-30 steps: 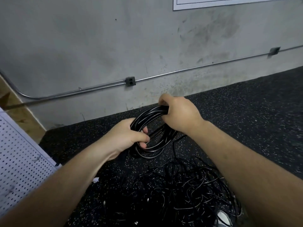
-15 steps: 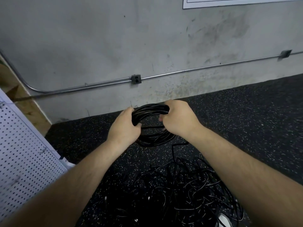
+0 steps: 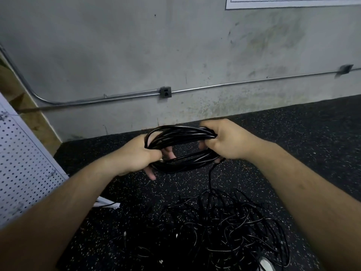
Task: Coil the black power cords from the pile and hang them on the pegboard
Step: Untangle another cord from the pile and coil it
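Note:
A coil of black power cord (image 3: pixel 181 135) hangs in the air in front of me, held flat between both hands. My left hand (image 3: pixel 136 155) grips its left end with fingers through the loop. My right hand (image 3: pixel 227 141) grips the right end. One loose strand drops from the coil's right side to the tangled pile of black cords (image 3: pixel 220 231) on the floor below. The white pegboard (image 3: pixel 21 165) leans at the left edge.
Black speckled rubber floor (image 3: pixel 293 143) runs to a grey concrete wall (image 3: pixel 136 45) with a metal conduit and an outlet box (image 3: pixel 166 92). Brown wood (image 3: pixel 23 102) stands behind the pegboard. A white object (image 3: pixel 266 265) lies at the pile's lower right.
The coil has been turned from upright to nearly flat and stretched wider. My hands have moved apart to its two ends, and my view has shifted slightly.

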`<state>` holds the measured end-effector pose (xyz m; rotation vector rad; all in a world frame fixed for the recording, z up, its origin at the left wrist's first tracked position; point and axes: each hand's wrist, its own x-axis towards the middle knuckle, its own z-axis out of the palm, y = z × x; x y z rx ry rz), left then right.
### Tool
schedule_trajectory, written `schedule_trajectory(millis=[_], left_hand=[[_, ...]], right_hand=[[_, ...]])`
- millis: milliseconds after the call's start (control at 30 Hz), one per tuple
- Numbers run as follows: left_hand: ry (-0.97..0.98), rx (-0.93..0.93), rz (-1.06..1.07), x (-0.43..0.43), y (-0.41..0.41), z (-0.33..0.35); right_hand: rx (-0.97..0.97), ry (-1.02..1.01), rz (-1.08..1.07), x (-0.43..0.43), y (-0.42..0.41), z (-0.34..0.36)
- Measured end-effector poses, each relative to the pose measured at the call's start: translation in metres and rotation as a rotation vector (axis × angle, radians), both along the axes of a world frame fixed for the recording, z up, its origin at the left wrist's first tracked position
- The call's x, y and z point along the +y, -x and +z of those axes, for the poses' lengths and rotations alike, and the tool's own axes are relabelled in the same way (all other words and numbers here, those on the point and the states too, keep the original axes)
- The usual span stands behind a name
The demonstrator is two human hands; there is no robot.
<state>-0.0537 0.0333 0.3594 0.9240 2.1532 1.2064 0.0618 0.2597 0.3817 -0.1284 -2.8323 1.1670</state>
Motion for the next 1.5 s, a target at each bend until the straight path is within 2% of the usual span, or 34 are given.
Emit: schedule_trajectory(millis=[67, 200, 300, 367, 467, 533, 600, 667, 767, 867, 967, 1033, 1100, 1200, 1267, 1400, 1500], left_hand=[[0.006, -0.062, -0.035, -0.005, 0.0, -0.008], [0.116, -0.086, -0.173, -0.018, 0.001, -0.017], [-0.057, -0.211, -0.131, -0.012, -0.006, -0.004], [-0.092, -0.237, -0.145, -0.001, -0.015, 0.002], [-0.059, -0.262, -0.186, 0.011, -0.022, 0.007], [0.037, -0.262, -0.241, 0.012, -0.025, 0.009], [0.044, -0.254, -0.275, 0.014, -0.028, 0.006], [-0.069, -0.244, -0.203, 0.017, -0.031, 0.0], [-0.273, -0.263, -0.093, 0.016, -0.026, -0.002], [-0.436, -0.327, -0.04, 0.009, -0.016, 0.006], [-0.588, -0.389, -0.024, 0.001, -0.006, 0.016], [-0.672, -0.389, 0.002, -0.004, -0.001, 0.021], [-0.759, -0.402, 0.049, -0.009, 0.007, 0.025], [-0.888, -0.435, 0.136, -0.018, 0.018, 0.034], [-0.947, -0.448, 0.237, -0.024, 0.025, 0.039], [-0.959, -0.359, 0.467, -0.029, 0.034, 0.037], [-0.907, -0.246, 0.552, -0.029, 0.035, 0.032]], right_hand=[[0.007, -0.03, 0.005, -0.004, 0.003, -0.005], [-0.021, -0.259, 0.063, -0.011, 0.01, -0.007], [-0.027, -0.425, 0.116, -0.019, 0.015, -0.005], [0.026, -0.5, 0.167, -0.027, 0.017, -0.002], [0.099, -0.563, 0.233, -0.037, 0.02, 0.002], [0.147, -0.586, 0.219, -0.041, 0.022, 0.002], [0.184, -0.599, 0.18, -0.041, 0.022, 0.001], [0.214, -0.456, 0.117, -0.035, 0.023, 0.001], [0.239, 0.094, 0.094, -0.02, 0.024, -0.002], [0.13, 0.545, 0.144, -0.007, 0.021, -0.008], [0.071, 0.788, 0.213, -0.002, 0.025, -0.024], [0.023, 0.84, 0.224, -0.003, 0.029, -0.039], [-0.095, 0.659, 0.234, -0.005, 0.033, -0.061], [-0.343, 0.195, 0.195, -0.007, 0.029, -0.097], [-0.416, 0.058, 0.136, -0.011, 0.026, -0.109], [-0.278, 0.024, 0.005, -0.019, 0.026, -0.102], [-0.194, -0.219, 0.014, -0.026, 0.021, -0.075]])
